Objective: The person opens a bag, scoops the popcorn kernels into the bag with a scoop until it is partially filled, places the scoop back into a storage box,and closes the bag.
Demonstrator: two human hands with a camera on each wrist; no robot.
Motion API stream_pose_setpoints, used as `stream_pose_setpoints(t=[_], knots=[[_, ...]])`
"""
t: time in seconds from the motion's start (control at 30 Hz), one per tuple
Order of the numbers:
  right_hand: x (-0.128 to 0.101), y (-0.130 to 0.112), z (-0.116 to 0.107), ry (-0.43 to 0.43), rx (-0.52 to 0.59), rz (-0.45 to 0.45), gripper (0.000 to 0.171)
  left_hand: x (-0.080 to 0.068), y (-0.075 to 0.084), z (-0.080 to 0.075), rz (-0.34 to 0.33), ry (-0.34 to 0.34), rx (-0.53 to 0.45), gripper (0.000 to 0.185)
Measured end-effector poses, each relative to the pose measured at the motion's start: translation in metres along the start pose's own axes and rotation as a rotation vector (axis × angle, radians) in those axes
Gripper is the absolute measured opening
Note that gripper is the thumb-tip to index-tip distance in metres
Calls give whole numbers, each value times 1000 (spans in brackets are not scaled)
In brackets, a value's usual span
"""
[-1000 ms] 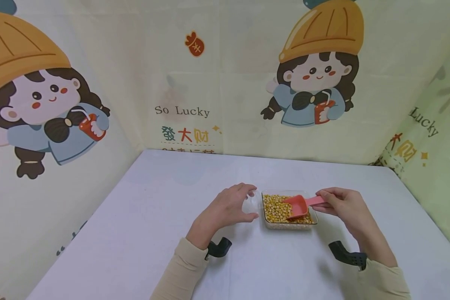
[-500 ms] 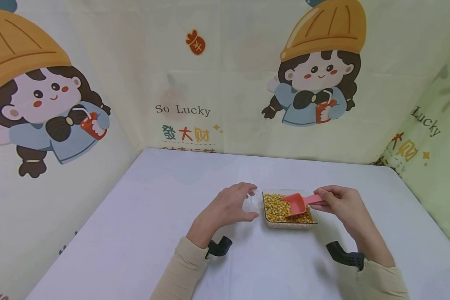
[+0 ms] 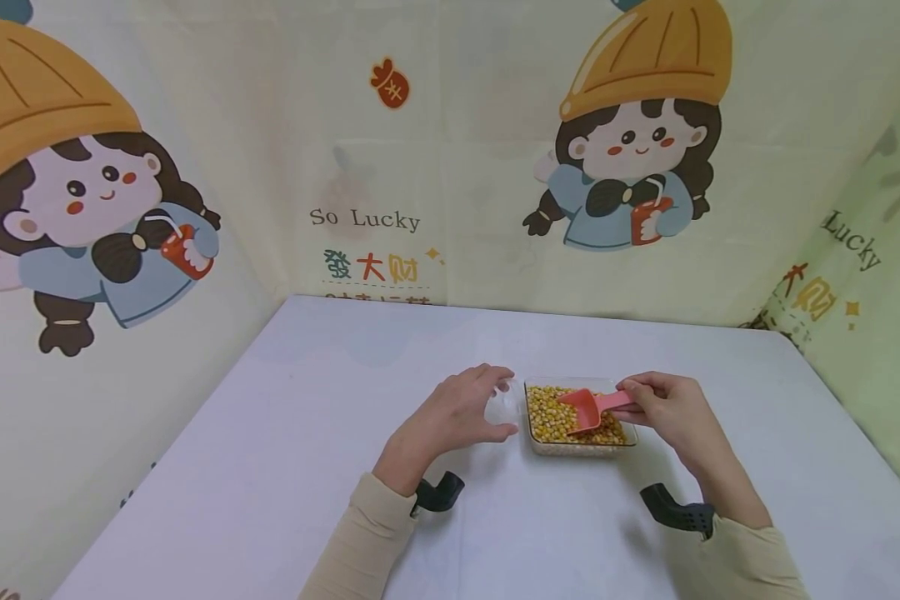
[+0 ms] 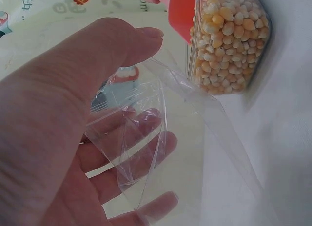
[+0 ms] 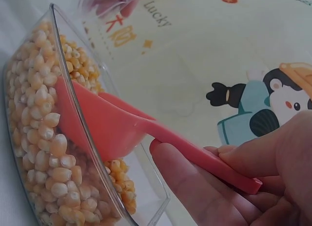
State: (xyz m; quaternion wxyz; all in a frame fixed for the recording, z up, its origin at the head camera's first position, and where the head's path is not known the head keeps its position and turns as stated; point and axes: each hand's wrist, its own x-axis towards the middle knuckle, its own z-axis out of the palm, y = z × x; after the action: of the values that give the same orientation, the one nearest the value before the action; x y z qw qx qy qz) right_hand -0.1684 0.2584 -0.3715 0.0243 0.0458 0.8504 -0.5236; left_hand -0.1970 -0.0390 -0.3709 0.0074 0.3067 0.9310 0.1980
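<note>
Coral-pink plastic is the material of the small scoop (image 3: 585, 412), whose flat handle I pinch between the thumb and fingers of my right hand (image 3: 662, 410). This hand is closed only as much as the handle needs. The bowl of the scoop is inside a rectangular box of clear glass (image 3: 577, 451) with a dark rim, and its front edge lies among the yellow corn kernels (image 3: 544, 415). The box stands on the white bench (image 3: 345, 417), between my two hands. My left hand (image 3: 452, 410) makes a wide curve, with the thumb well apart from the fingers, around a thin bag of clear plastic (image 3: 501, 408). The bag is just beside the left end of the box; whether they touch, I cannot tell.

I judge that the work is at an early stage. The preparation seems done: the bag is held near the corn, and the scoop touches the kernels. In the head view I see only coral colour inside the bowl, so probably it is not yet loaded. In the part of the bag which shows, I find no kernel either, and the box looks well filled. What is left, it seems to me, is to load the scoop and bring corn to the bag.
</note>
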Motion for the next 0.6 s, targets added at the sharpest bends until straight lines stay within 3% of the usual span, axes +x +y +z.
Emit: stream_pose_setpoints(t=[0.23,0.6], knots=[[0,1,0,12,-27,-1,38,2,0,2,-4,-13,-6,69],[1,12,-13,-50,55,35,49,3,1,2,-18,-16,4,70]])
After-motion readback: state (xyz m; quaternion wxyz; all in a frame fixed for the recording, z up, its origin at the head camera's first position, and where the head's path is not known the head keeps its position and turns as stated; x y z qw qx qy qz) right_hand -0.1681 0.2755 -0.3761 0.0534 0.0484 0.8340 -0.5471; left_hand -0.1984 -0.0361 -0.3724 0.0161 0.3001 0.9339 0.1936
